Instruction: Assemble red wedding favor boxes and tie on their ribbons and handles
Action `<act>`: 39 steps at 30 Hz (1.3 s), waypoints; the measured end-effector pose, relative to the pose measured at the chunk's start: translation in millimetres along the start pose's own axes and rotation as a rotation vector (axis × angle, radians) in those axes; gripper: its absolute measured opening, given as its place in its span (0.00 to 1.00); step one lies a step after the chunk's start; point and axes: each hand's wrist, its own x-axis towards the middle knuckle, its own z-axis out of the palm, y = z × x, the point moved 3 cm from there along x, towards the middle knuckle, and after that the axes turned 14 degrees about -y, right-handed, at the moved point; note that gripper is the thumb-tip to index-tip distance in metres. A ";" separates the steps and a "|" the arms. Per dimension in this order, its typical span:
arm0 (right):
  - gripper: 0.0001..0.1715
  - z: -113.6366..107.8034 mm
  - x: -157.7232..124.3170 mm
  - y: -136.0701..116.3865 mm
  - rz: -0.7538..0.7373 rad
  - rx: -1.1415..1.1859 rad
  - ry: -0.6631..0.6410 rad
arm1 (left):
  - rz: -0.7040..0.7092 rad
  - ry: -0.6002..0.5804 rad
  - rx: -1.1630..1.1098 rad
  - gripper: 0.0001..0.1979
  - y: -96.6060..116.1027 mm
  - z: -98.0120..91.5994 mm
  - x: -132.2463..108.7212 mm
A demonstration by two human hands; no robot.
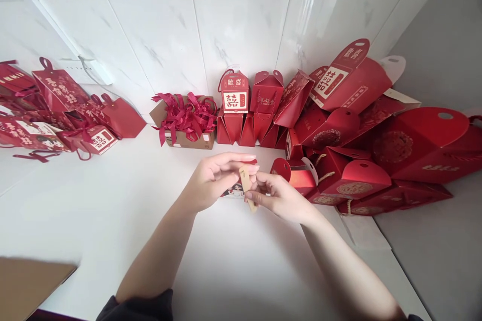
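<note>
A narrow beige strip (247, 186) with a small dark slit near its top is held between my two hands above the table. My right hand (280, 196) pinches its lower part between thumb and fingers. My left hand (214, 180) has its long fingers reaching behind the strip's upper end, with the thumb at the strip's left edge. Below them shows part of a printed piece with a cartoon figure in white (234, 191), mostly covered by the left hand. A bit of red shows behind the left fingertips. Whether strip and printed piece are joined is hidden.
A small cardboard box (196, 141) full of crimson ribbons (186, 113) stands by the tiled wall. Red gift boxes (339, 85) pile up at the right, and several ribboned ones (56, 90) lie left. A brown cardboard piece (30, 283) sits at the near left.
</note>
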 end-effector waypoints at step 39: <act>0.10 1.4 -23.5 -42.7 -0.366 -0.873 0.707 | 0.395 0.394 0.937 0.12 3.6 34.0 -2.2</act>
